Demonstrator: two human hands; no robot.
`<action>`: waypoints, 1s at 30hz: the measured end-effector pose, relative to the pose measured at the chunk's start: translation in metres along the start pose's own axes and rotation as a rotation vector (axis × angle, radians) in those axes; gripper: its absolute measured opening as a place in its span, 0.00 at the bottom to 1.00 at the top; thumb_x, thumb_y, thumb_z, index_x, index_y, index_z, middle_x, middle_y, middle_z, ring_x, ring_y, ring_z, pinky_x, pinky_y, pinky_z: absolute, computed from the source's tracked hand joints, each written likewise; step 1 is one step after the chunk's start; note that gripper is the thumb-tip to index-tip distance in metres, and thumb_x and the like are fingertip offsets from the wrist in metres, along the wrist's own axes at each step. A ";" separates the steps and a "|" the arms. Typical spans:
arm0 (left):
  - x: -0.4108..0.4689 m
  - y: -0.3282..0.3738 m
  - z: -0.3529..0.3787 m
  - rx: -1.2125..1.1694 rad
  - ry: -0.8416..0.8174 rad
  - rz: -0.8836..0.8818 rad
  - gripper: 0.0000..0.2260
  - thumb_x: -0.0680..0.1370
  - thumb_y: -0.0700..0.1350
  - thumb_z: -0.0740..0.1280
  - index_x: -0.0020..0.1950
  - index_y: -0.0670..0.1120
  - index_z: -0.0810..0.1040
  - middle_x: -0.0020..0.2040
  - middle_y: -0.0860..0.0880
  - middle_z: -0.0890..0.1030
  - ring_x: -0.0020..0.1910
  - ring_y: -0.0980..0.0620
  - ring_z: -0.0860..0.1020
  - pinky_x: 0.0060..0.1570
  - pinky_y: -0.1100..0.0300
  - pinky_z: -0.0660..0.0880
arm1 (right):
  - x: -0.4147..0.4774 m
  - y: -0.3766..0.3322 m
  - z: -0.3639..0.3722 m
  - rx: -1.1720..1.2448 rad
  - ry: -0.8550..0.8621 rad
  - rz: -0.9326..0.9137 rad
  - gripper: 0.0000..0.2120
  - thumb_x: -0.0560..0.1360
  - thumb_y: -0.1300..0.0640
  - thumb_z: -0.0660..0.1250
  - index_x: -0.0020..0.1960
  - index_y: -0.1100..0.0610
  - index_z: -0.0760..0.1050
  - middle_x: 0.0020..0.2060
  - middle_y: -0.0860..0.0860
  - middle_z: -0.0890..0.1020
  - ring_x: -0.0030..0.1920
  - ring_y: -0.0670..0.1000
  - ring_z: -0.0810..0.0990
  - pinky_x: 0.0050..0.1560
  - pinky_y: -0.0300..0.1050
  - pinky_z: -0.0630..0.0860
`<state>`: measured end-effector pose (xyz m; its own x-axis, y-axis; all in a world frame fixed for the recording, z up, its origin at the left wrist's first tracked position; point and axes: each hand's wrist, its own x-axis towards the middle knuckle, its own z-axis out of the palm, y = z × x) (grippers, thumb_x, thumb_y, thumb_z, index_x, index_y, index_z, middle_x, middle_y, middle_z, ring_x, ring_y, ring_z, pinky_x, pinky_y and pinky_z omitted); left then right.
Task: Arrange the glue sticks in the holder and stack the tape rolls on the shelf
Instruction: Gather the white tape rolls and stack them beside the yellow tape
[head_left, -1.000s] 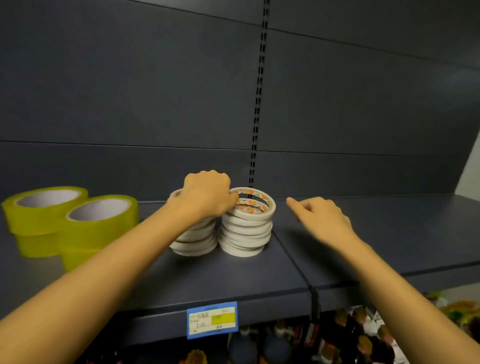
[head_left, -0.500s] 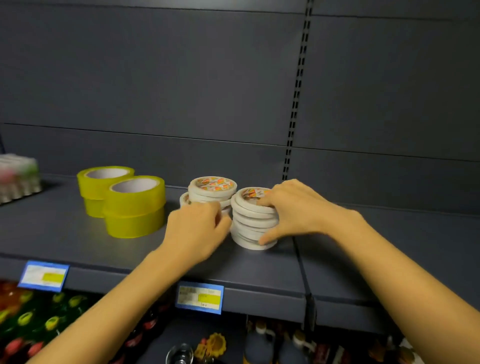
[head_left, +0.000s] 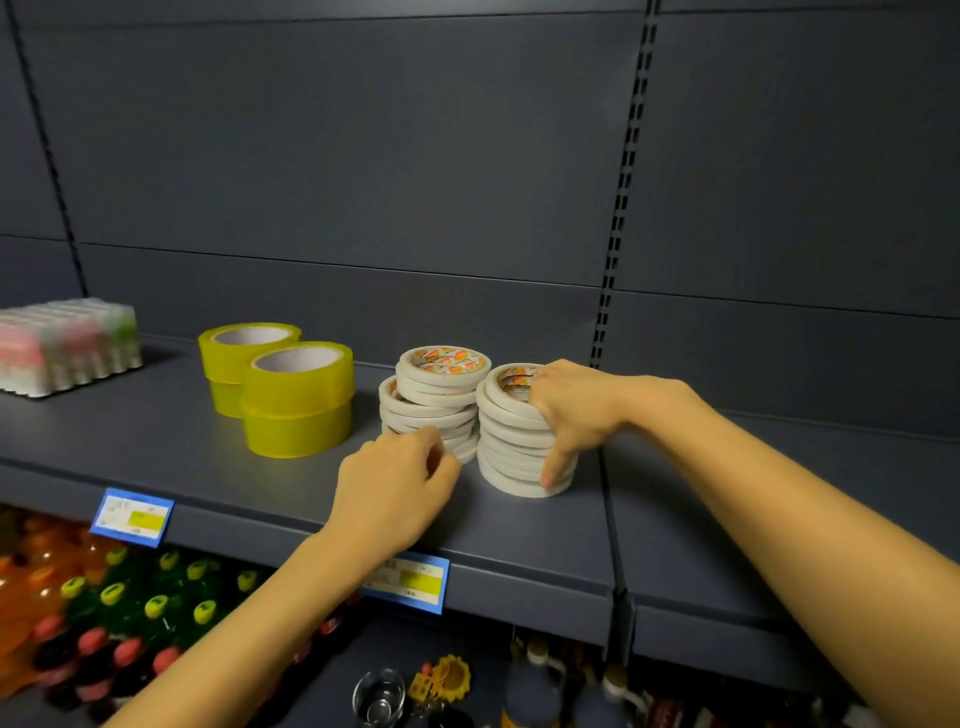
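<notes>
Step in hand: squaring up two stacks of narrow white tape rolls on the shelf (head_left: 208, 467), as I judge it
Doing it well, left: the top rolls of the left white stack (head_left: 434, 400) sit offset from those beneath; ease them back over the lower rolls with gentle sideways pressure, steadying the base so nothing slides off
Doing it well, right: hold the right white stack (head_left: 511, 441) from top and side together if it is shifted, since thin rolls shear apart easily; avoid bumping its crooked neighbour
Far left: the glue sticks (head_left: 67, 348), blurred, stand in rows in what looks like their holder (head_left: 31, 388), well apart from both hands
Next along: the yellow tape rolls (head_left: 298, 397), two stacks of two, stand just left of the white stacks, with no hand on them
At the left hand (head_left: 397, 488): fingers curled, tips at the bottom rolls of the left white stack on its front side; whether they pinch a roll or only press on it I cannot tell
At the right hand (head_left: 571, 410): clamped on the right white stack, fingers draped over its top rim, thumb running down its front nearly to the shelf
Between the stacks: they stand just beside each other; touching or not, I cannot tell
</notes>
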<state>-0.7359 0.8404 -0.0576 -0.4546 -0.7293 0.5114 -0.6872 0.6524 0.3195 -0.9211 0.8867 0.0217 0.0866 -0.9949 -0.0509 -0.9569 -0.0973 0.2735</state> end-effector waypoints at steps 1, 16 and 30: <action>-0.001 0.001 0.000 -0.014 -0.009 0.002 0.10 0.78 0.51 0.58 0.45 0.48 0.76 0.39 0.50 0.78 0.40 0.49 0.75 0.39 0.59 0.67 | -0.001 0.001 0.000 0.003 -0.005 -0.001 0.30 0.61 0.40 0.77 0.29 0.56 0.60 0.33 0.52 0.68 0.35 0.50 0.64 0.35 0.45 0.68; 0.036 0.023 0.046 -1.326 -0.377 -0.252 0.30 0.71 0.72 0.56 0.66 0.57 0.73 0.72 0.53 0.70 0.67 0.55 0.71 0.71 0.52 0.63 | -0.051 0.005 0.008 0.930 0.543 0.118 0.08 0.75 0.49 0.68 0.54 0.47 0.77 0.47 0.41 0.82 0.49 0.36 0.79 0.51 0.28 0.70; 0.043 0.076 0.043 -1.556 -0.101 -0.564 0.26 0.80 0.63 0.50 0.53 0.47 0.82 0.49 0.46 0.85 0.52 0.47 0.82 0.61 0.50 0.75 | -0.016 -0.038 0.058 1.954 0.744 0.660 0.31 0.79 0.37 0.46 0.63 0.56 0.77 0.57 0.55 0.82 0.58 0.53 0.80 0.63 0.51 0.73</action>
<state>-0.8319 0.8494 -0.0456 -0.4366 -0.8991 0.0310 0.3916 -0.1589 0.9063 -0.9018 0.9077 -0.0435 -0.6750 -0.7375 0.0208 0.1577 -0.1717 -0.9724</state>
